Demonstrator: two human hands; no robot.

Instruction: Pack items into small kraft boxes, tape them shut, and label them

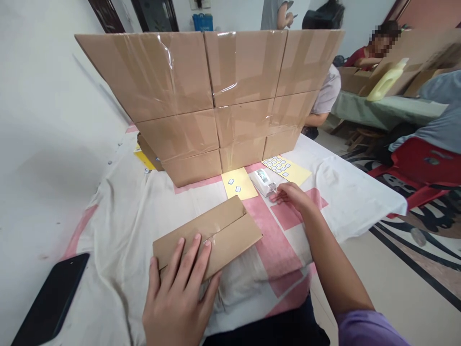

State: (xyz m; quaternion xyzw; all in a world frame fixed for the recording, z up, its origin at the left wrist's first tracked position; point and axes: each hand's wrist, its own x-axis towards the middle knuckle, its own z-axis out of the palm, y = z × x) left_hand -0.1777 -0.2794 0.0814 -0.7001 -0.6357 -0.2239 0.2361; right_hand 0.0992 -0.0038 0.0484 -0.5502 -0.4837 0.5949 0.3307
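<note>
A closed brown cardboard box (230,235) lies at a slant on the table in front of me. My left hand (183,283) rests on it, fingers spread over the top and thumb along the near edge. Further off, my right hand (290,194) reaches to a small white plastic case (262,179) with a printed label and a clear end. Its fingers are bent together at that clear end; the thumb is partly hidden. Left of the case lies a yellow sheet (247,190) with two small blue-edged stickers. Behind it is another yellow sheet (297,174) with several such stickers.
A tall wall of taped cardboard boxes (245,72) stands across the table's back. A black phone (50,298) lies at the left. Beyond are other people, a red chair (425,166) and a table bearing a yellow bottle (387,81). White wall borders the left side.
</note>
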